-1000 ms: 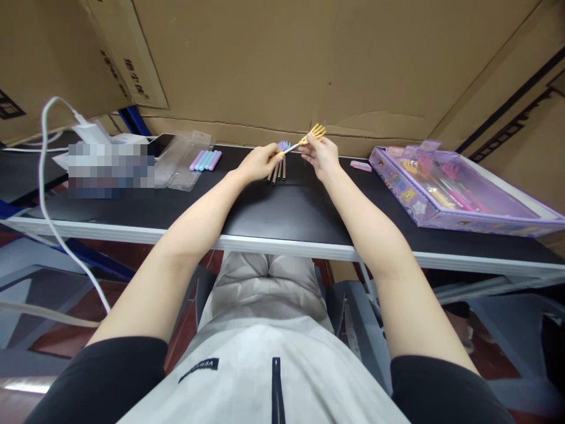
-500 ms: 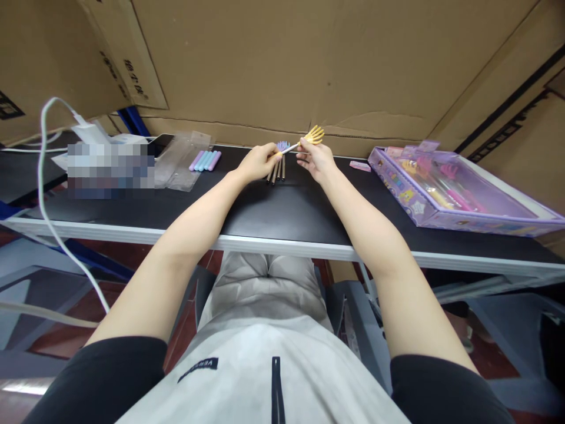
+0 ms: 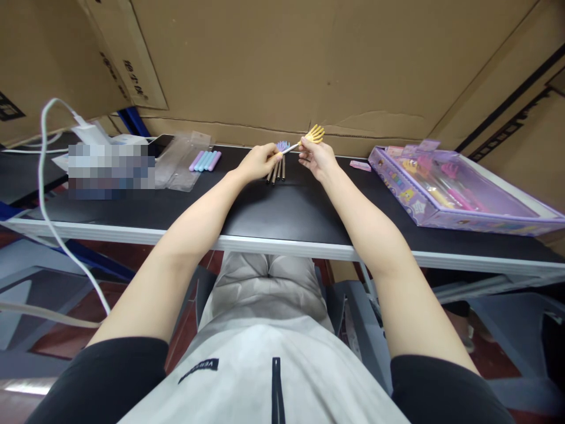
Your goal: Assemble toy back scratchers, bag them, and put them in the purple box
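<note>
Between my two hands is a small back scratcher (image 3: 290, 148) with a yellow claw head (image 3: 315, 134) and a thin pale shaft, tilted up to the right. My left hand (image 3: 260, 162) pinches its lower end between thumb and fingertips. Just below the claw, my right hand (image 3: 318, 159) grips the neck with thumb and index finger, the other fingers curled loosely. Several more back scratchers (image 3: 276, 172) with dark metal rods and purple-blue claws lie behind and beneath, partly covered by my left hand.
Left of my hands lie several purple and blue tubes (image 3: 205, 161) beside clear plastic packaging (image 3: 179, 162). A pink slip (image 3: 361, 166) is near a purple display box (image 3: 415, 200) at right. A white cable (image 3: 44, 153) hangs at left. Cardboard (image 3: 282, 70) stands along the black table's back.
Both hands keep nearly the same place and grip on the back scratcher. My right hand has shifted very slightly right; the yellow claw has hardly moved.
</note>
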Action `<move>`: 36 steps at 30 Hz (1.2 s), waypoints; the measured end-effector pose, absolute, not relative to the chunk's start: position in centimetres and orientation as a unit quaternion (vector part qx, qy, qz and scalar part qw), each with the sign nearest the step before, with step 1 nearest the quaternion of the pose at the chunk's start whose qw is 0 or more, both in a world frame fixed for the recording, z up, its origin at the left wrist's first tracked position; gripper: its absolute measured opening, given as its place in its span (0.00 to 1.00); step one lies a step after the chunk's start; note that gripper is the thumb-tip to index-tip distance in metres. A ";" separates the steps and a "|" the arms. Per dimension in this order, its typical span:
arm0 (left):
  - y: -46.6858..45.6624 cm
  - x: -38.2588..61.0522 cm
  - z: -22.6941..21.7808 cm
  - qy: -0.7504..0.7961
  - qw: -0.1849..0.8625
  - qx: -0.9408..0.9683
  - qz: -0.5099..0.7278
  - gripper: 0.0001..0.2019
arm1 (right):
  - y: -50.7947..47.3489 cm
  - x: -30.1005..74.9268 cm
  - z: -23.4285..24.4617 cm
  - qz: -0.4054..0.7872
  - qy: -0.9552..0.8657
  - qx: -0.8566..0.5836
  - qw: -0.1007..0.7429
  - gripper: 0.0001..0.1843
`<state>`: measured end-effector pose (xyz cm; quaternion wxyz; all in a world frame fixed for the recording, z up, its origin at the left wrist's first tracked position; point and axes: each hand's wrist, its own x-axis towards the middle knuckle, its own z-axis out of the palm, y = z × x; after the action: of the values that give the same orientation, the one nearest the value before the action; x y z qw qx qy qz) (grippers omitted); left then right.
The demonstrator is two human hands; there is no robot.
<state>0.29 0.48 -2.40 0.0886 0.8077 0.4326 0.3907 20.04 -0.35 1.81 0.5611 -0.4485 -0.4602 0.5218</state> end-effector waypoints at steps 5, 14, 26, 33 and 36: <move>0.4 0.3 -2.3 0.431 0.092 0.806 0.395 0.10 | -0.4 20.2 2.2 0.522 -0.460 -0.446 0.563 0.12; 0.3 -0.5 -1.6 0.442 0.117 0.795 0.397 0.08 | 1.8 22.2 2.2 0.490 -0.455 -0.431 0.606 0.12; 0.8 -3.5 -0.4 0.505 0.089 0.775 0.368 0.06 | 8.1 31.2 2.0 0.382 -0.335 -0.472 0.720 0.24; 1.7 -6.5 -1.2 0.543 0.100 0.746 0.373 0.05 | 5.1 30.3 2.7 0.453 -0.249 -0.420 0.746 0.22; 2.0 -7.0 -1.4 0.557 0.099 0.733 0.377 0.05 | 3.9 28.7 3.3 0.457 -0.250 -0.415 0.746 0.23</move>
<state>-7.04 1.96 -1.43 0.0988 0.7332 0.5569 0.3775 28.70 3.92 3.31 0.7457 -0.4150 -0.2503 0.4572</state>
